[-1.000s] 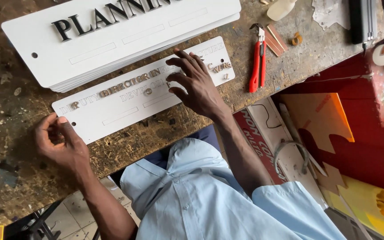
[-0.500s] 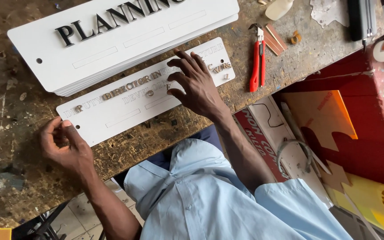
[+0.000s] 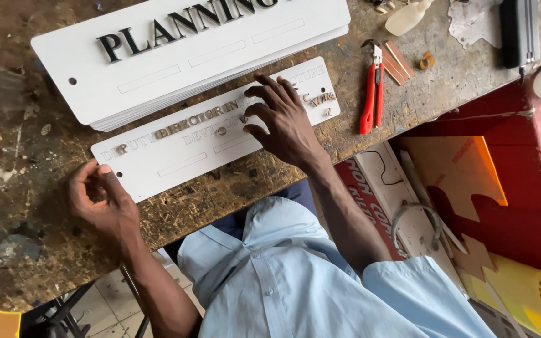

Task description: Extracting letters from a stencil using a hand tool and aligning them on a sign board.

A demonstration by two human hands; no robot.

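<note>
A narrow white sign plate (image 3: pixel 183 159) lies on the worn wooden workbench (image 3: pixel 233 200), with small metallic letters stuck in rows along it. My right hand (image 3: pixel 280 122) rests on the plate's right half with its fingers spread, the fingertips on the small letters. A few loose letters (image 3: pixel 320 100) lie near the plate's right end. My left hand (image 3: pixel 101 200) is curled at the plate's lower left corner, thumb and fingers pinching its edge.
A stack of larger white sign plates (image 3: pixel 176 62) with big black letters lies just beyond. Red-handled pliers (image 3: pixel 370 87) lie to the right, with a small plastic bottle (image 3: pixel 405 17) and scraps near them. Orange and yellow cut boards (image 3: pixel 464 181) lean below the bench edge.
My right hand's fingers have shifted slightly over the letters on the narrow plate. My left hand has stayed at the plate's left corner.
</note>
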